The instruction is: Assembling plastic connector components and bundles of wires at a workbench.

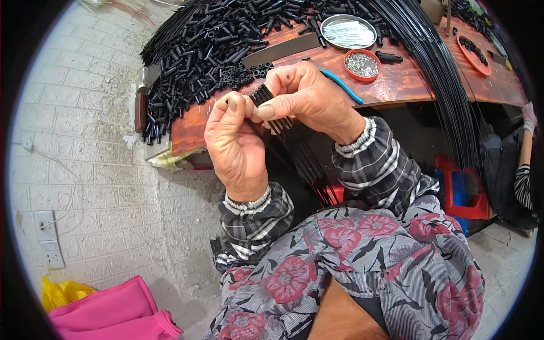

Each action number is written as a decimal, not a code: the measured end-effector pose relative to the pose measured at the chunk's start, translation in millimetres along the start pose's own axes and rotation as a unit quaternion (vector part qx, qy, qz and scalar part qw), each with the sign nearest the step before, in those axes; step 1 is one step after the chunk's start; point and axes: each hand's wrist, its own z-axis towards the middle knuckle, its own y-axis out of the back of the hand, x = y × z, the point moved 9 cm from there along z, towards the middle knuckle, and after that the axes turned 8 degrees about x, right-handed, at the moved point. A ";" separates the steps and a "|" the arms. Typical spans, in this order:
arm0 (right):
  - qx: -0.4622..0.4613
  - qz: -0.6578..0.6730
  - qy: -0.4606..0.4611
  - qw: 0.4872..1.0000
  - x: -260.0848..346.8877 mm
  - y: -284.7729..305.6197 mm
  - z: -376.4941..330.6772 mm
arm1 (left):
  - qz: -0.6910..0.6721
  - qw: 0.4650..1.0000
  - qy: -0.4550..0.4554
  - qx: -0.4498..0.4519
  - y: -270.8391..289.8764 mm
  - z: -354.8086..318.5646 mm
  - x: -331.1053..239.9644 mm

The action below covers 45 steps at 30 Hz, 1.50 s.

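My two hands meet just in front of the table's near edge. My right hand (311,99) is closed round a row of thin black rods (306,164), its thumb lying across them near their dark upper ends. From there the rods run down toward my lap, with pale bits showing just below the grip. My left hand (238,147) is pinched, thumb against fingers, right beside the rod ends. A small dark spot shows at its fingertips, too small to name. Blue-handled pliers (343,86) lie on the table behind my right hand.
Short black tubular parts (209,54) are heaped on the wooden table (190,127). A flat metal bar (280,50), a tin of white sticks (348,34) and a red dish of small metal pieces (362,65) lie beyond. Long black rods (436,62) hang over the edge; another person's gloved hand (528,117) is far right.
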 end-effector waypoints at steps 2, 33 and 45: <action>-0.033 -0.072 0.018 0.997 6.4 -3.0 -1.1 | -0.005 1.000 -0.005 -0.004 3.2 1.0 -1.9; -0.207 -0.318 0.056 0.924 35.1 -8.7 -22.6 | 0.155 0.984 0.031 -0.081 15.9 -1.1 -2.2; -0.154 -0.267 -0.008 0.951 17.2 1.4 -17.4 | 0.140 0.984 -0.070 -0.082 15.3 2.8 -0.9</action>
